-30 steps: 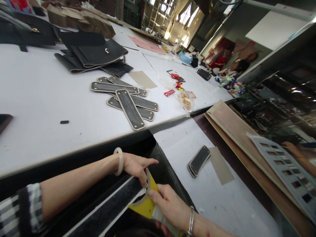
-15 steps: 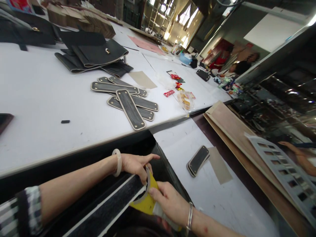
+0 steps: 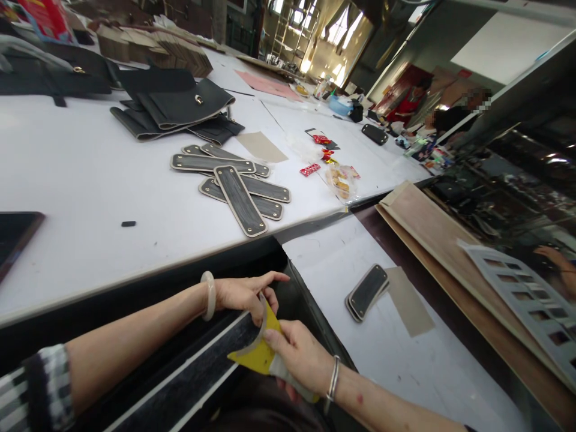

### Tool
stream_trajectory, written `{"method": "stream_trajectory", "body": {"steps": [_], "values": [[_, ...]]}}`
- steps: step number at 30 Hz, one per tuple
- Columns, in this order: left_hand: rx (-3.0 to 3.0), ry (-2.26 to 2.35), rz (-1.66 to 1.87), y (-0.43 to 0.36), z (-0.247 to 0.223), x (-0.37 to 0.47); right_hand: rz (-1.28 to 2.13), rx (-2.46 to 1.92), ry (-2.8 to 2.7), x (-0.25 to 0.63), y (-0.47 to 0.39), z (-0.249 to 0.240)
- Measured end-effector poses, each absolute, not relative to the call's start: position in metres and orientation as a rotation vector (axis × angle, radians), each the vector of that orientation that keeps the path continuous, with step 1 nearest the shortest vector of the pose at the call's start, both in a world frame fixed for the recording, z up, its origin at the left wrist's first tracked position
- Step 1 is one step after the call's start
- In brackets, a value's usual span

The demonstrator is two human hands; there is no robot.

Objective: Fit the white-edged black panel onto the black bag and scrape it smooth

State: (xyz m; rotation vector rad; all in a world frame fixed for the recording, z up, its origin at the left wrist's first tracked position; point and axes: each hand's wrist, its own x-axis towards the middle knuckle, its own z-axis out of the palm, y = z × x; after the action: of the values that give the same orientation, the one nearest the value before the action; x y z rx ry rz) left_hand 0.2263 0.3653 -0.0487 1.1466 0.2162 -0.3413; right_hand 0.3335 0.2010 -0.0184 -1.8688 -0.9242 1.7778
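My right hand (image 3: 303,354) is closed around a yellow piece with a curved grey edge (image 3: 258,354), its thumb pressed on the yellow face. A whitish part of it runs below my palm. My left hand (image 3: 245,297) pinches the upper tip of the same piece, index finger stretched out; part of that grip is hidden. Under both hands runs a long black panel with white edges (image 3: 189,372), reaching down toward my lap. Nearest on the right lies a small stack of black plates with pale rims and studs (image 3: 366,292), beside a beige sheet (image 3: 410,303).
On the white table (image 3: 90,180) lie longer black studded strips (image 3: 240,201), folded black leather pieces (image 3: 180,102) and red-wrapped snacks (image 3: 321,140). A dark tablet-like object (image 3: 15,240) is at the left edge. Cardboard (image 3: 427,240) stands along the right. People sit at the far end.
The yellow piece and my right hand have shifted slightly left and up. My left hand keeps its pinch near the tip. The view has turned a little.
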Motion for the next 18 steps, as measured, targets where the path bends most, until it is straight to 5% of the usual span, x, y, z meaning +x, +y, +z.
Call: {"method": "stream_trajectory", "body": {"steps": [13,18], "values": [[1.431,0.524,-0.186,0.358,-0.021,0.159,1.843,-1.626,-0.584,0.280,0.156,-0.059],[1.533,0.505,-0.091,0.340,-0.024,0.146,1.350,-1.630,-0.438,0.295,0.137,-0.051]]}}
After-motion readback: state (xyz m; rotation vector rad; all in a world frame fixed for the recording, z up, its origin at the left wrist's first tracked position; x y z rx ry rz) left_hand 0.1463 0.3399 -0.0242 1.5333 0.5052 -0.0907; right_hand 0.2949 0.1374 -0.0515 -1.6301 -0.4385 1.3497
